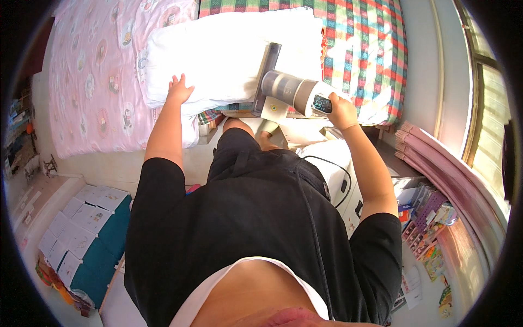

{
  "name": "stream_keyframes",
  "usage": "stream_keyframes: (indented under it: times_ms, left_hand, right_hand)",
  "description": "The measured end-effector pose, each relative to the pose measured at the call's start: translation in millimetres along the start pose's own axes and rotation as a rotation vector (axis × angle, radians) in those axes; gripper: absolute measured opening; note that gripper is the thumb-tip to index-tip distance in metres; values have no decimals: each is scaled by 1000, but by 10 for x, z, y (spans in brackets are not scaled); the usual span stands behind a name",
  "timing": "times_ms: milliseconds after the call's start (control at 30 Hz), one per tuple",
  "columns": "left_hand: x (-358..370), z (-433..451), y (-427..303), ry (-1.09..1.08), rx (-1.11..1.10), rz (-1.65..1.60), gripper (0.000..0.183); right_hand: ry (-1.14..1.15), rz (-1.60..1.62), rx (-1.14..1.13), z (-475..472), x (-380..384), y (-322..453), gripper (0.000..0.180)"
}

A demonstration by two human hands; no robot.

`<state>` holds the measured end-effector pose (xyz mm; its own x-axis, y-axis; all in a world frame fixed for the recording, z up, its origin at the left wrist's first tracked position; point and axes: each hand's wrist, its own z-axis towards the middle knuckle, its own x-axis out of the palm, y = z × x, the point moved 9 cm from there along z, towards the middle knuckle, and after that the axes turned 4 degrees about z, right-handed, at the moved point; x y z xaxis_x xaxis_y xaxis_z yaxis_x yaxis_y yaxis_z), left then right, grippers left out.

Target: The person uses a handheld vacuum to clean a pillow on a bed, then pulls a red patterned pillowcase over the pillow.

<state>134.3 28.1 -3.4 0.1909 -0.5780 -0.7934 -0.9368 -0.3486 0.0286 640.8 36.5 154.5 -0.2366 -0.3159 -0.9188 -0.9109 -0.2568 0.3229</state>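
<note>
My right hand [343, 112] grips the rear end of a handheld vacuum cleaner [288, 90], which has a clear dust cup and a lit display. Its long dark cleaning head [267, 77] lies across the right part and front edge of a white quilt or pillow [212, 61]. My left hand [179, 92] rests on the left part of this white bedding, fingers spread, holding nothing. The bedding lies over the join of a pink printed bed cover [98, 81] and a checked cloth [367, 49].
Pink curtains [441, 163] hang beside the window at right. A white cabinet [351, 200] stands by my right side, with a black cable near it. Shelves with books [429, 212] are at lower right. A teal and white storage cabinet [98, 241] stands at lower left.
</note>
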Motion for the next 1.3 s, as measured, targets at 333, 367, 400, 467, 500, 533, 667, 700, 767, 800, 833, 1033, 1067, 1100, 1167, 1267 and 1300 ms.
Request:
stream_keyframes:
  times_ms: [333,367,400,467,500,533,667,700,767,800,833,1033,1067,1100,1167,1267,1300]
  left_hand:
    - [-171,-198,-192,-88,-38,43,77]
    - [-168,-224,-211,-97,-40,58,77]
    - [-159,-245,-231,-108,-42,70,77]
    - [-145,-280,-264,-124,-52,69,78]
    - [-162,-311,-312,-131,-57,55,78]
    - [-178,-341,-365,-138,-62,41,78]
    - [-408,-594,-809,-217,32,39,80]
    - [-441,-641,-922,-264,100,59,81]
    - [-490,-778,-1238,-308,255,117,81]
    - [-563,-894,-1469,-305,346,157,81]
    - [-588,-988,-1641,-302,427,196,82]
    - [-529,-1109,-2195,-304,628,195,81]
    - [-525,-1060,-2205,-287,611,170,82]
    - [-511,-998,-2203,-272,588,144,83]
    - [-416,-844,-2172,-249,576,78,83]
    - [-340,-611,-2039,-214,598,2,89]
    - [-335,-597,-2028,-199,607,-46,91]
  right_hand:
    - [-50,57,110,-223,-7,-538,22]
    - [-51,72,130,-257,-23,-560,23]
    - [-53,84,149,-282,-53,-577,24]
    - [-38,93,186,-316,-37,-662,27]
    - [-38,90,188,-334,-35,-685,27]
    - [-39,88,191,-354,-34,-699,27]
    - [-50,99,201,-425,-2,-785,27]
    - [-56,100,209,-433,4,-802,27]
    - [-69,100,231,-467,7,-832,27]
    - [-58,90,251,-498,12,-858,27]
    - [-45,81,261,-507,19,-871,27]
    - [-122,113,393,-693,-86,-934,28]
    - [-178,141,398,-763,-148,-878,28]
    - [-160,207,452,-811,-236,-765,28]
    - [-287,359,480,-943,-427,-538,28]
    - [-391,510,577,-980,-544,-158,28]
    - [-408,625,542,-929,-442,-80,29]
